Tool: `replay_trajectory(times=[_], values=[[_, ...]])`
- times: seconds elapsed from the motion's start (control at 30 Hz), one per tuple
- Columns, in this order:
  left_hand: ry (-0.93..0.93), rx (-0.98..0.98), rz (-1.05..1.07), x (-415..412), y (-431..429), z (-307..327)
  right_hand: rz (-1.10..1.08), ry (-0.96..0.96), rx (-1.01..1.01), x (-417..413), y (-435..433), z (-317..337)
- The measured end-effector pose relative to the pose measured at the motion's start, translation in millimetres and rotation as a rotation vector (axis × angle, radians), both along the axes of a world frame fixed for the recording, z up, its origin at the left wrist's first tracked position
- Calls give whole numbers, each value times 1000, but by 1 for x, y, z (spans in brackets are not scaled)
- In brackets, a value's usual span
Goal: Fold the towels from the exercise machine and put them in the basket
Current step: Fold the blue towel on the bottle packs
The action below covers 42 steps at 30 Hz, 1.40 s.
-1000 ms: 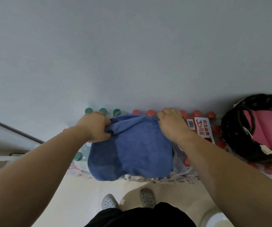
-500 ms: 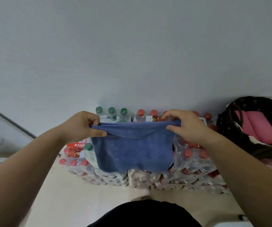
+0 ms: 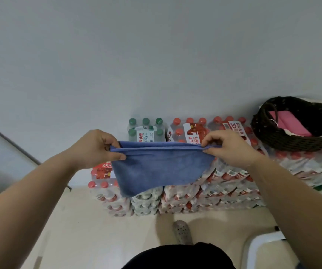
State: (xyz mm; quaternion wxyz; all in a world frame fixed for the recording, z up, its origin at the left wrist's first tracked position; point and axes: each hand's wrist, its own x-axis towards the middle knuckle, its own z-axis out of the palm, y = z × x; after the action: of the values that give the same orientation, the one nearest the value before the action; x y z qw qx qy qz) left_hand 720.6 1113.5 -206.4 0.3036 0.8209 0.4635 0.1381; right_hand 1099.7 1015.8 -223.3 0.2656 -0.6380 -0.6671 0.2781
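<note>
A blue towel (image 3: 160, 167) hangs folded in the air in front of the stacked water bottles. My left hand (image 3: 96, 148) pinches its upper left corner and my right hand (image 3: 228, 146) pinches its upper right corner, so the top edge is stretched straight between them. The dark woven basket (image 3: 284, 138) sits on the bottle packs at the right, apart from both hands. A pink folded towel (image 3: 290, 123) lies inside it.
Shrink-wrapped packs of water bottles (image 3: 195, 191) with red and green caps are stacked against the grey wall. A white rounded object (image 3: 257, 247) shows at the lower right. One shoe (image 3: 181, 232) stands on the beige floor below the towel.
The towel was lying on the bottle packs a second ago. Both hands have lifted it off and pulled apart, so it now hangs taut between them.
</note>
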Motion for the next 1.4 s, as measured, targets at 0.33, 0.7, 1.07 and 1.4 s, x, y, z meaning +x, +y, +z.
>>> replay_trajectory(times=[0.33, 0.7, 1.07, 1.4], values=[[438, 264, -313, -30, -1, 5, -37, -10, -81, -24, -25, 17], [-12, -102, -81, -34, -1, 1, -50, -85, -198, -33, -20, 19], [-25, -130, -295, -16, 13, 11, 4, -177, -293, -35, -6, 27], [256, -170, -357, -14, 11, 5, -134, -166, -217, -18, -16, 7]])
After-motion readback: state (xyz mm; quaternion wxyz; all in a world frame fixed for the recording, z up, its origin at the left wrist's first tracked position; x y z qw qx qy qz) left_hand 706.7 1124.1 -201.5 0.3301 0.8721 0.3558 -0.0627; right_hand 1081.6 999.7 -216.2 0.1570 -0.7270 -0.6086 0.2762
